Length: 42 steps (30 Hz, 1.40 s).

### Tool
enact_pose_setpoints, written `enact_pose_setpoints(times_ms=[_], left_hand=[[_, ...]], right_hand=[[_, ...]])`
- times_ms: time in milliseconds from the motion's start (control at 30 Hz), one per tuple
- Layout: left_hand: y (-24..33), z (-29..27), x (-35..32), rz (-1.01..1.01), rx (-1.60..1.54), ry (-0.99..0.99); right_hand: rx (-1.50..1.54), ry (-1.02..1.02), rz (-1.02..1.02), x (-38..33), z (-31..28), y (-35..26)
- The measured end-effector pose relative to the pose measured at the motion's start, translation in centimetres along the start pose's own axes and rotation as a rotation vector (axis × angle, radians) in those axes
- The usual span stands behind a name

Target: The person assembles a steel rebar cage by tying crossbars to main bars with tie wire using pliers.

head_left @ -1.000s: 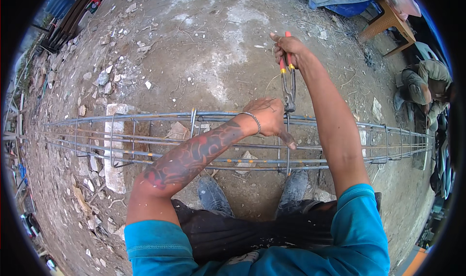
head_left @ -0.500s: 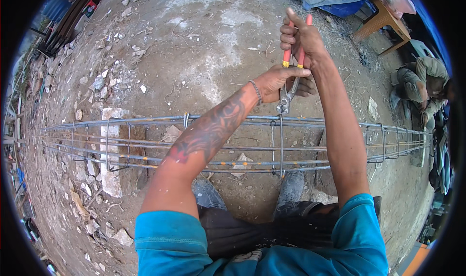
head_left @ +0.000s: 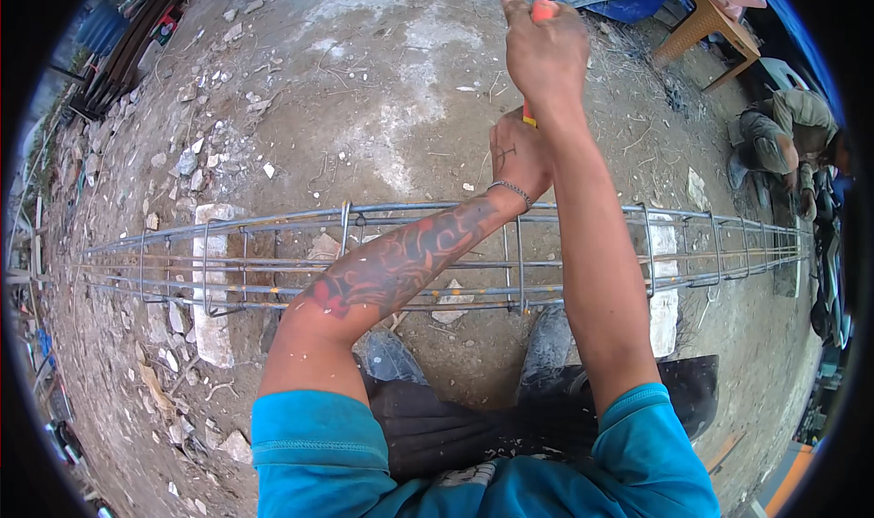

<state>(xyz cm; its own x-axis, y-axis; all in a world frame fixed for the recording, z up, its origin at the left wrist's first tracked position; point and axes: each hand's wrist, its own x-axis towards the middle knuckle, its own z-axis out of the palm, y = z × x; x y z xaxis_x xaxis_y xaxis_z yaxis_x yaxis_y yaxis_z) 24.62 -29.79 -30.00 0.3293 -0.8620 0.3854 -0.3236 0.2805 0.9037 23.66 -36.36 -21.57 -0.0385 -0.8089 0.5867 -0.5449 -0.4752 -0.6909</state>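
Observation:
My right hand is closed round the red handles of a pair of pincers, with its thumb pointing up and away. Just below it, my left hand is bent at the wrist and closed against the lower part of the pincers, where a bit of yellow and red handle shows. Its fingertips and the pincers' jaws are hidden behind my hands and right wrist. Under my forearms a long rebar cage runs from left to right, its bars ringed by square stirrups.
The cage lies over a pale block at left and another block at right. Rubble litters the left ground. Far right, a person crouches near a brown plastic chair. My boots stand close behind the cage.
My right hand has turned and moved up and left, hiding most of the pincers. My left hand has moved slightly right and bent, with its back now showing. The right block has come into sight.

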Motion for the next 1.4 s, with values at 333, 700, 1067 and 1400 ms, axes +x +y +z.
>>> enact_pose_setpoints(times_ms=[333, 700, 1067, 1400], left_hand=[[-1.4, -2.3, 3.1, -0.691, -0.856, -0.768], [1.0, 0.5, 0.1, -0.231, -0.049, 0.144], [0.9, -2.7, 2.7, -0.187, -0.449, -0.485], [2.3, -0.7, -0.3, -0.030, 0.180, 0.165]], right_hand=[[1.463, -0.875, 0.461, 2.3, -2.1, 5.8], [0.930, -0.559, 0.394, 0.5, -5.2, -0.1], [1.684, -1.163, 0.206, 1.9, -3.8, 4.7], [0.535, -0.384, 0.370, -2.4, -5.0, -2.8]])
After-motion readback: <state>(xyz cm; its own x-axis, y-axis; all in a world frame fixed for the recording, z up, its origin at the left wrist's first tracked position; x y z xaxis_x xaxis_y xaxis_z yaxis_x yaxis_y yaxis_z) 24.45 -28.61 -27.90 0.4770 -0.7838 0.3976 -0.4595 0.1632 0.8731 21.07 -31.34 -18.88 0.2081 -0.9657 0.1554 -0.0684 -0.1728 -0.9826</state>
